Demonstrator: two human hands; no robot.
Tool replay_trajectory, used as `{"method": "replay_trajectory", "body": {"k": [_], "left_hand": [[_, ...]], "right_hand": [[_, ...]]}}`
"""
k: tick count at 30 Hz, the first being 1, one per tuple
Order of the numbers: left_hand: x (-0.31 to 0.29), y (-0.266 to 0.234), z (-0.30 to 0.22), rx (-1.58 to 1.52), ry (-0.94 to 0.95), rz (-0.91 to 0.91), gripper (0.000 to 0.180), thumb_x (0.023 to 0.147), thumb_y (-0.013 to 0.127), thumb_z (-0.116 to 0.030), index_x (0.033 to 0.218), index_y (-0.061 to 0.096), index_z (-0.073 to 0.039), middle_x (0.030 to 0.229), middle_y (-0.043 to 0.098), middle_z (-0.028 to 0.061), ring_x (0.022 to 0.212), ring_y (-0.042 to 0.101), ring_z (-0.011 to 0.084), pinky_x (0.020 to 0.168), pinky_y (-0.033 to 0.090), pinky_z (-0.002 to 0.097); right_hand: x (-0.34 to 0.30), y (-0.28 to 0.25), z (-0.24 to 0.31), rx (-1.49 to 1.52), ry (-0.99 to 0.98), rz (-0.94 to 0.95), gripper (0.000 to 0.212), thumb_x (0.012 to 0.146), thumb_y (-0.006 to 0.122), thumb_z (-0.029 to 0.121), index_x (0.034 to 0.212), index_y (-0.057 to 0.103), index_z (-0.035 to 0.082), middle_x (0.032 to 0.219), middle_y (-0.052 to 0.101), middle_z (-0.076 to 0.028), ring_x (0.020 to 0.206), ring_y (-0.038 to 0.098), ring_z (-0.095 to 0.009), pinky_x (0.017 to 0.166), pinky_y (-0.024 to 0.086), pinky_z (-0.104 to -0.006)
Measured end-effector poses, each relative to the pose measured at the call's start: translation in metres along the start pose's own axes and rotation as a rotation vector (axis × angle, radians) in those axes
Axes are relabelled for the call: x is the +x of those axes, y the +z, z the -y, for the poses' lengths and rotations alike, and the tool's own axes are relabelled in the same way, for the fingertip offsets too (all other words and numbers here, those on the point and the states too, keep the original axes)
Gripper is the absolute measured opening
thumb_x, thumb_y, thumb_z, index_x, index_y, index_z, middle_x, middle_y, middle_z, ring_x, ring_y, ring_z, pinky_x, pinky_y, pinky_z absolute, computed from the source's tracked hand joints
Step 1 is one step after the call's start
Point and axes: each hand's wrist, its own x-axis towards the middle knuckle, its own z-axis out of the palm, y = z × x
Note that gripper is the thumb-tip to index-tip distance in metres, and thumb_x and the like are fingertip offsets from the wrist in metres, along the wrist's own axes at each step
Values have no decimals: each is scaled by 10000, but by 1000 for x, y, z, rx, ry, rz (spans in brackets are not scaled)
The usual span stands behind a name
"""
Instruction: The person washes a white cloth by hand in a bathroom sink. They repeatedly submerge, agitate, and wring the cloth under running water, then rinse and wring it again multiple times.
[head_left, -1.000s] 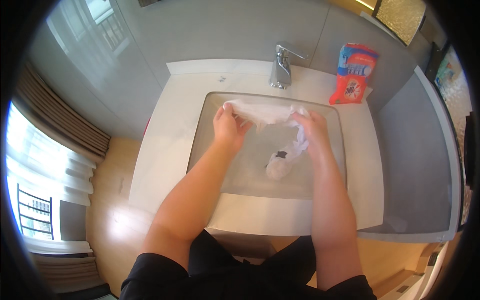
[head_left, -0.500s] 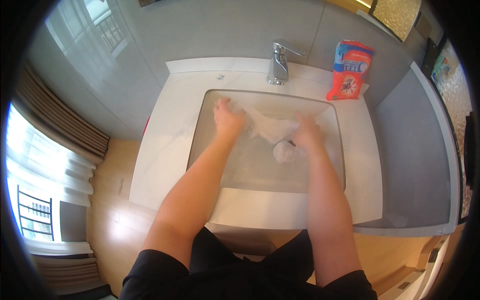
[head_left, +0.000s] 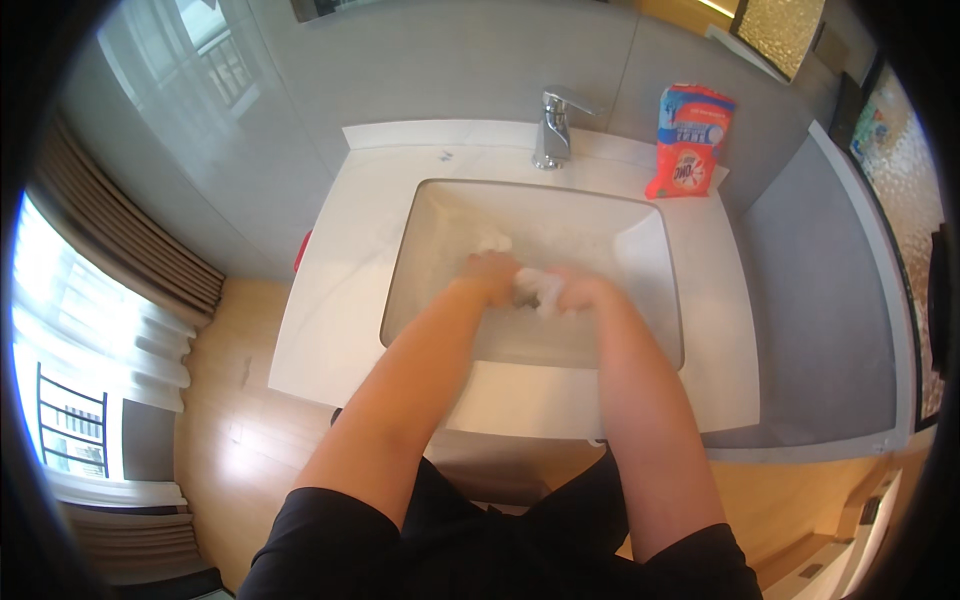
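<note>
In the white sink [head_left: 540,350] my two hands are close together over cloudy water. My left hand [head_left: 491,277] is closed round a wet white cloth [head_left: 536,288], and part of the cloth bulges out beyond its fingers. My right hand [head_left: 575,290] grips the same cloth from the other side. Between the hands the cloth is bunched up. Motion smears the fingers somewhat, and the cloth's full shape is hidden.
A chrome faucet [head_left: 552,130] stands behind the sink. On the pale countertop [head_left: 330,290], at the back right corner, an upright red and blue packet [head_left: 690,140] leans against the wall. A grey partition [head_left: 820,310] is to the right.
Both hands have come together toward the middle of the sink. The cloth, stretched between them before, is now bunched.
</note>
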Motion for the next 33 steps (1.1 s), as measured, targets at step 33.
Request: {"method": "replay_trajectory", "body": {"k": [33], "left_hand": [[-47,-58,30,-767,-479,-883,295,805,512,-196,943,743,-74,945,720,182,986,653,370,1019,367,481]], "right_hand": [[-59,-62,40,349,-13,-1176,198,811,578,160,909,669,13,1060,656,-178,919,645,-302,809,505,-421]]}}
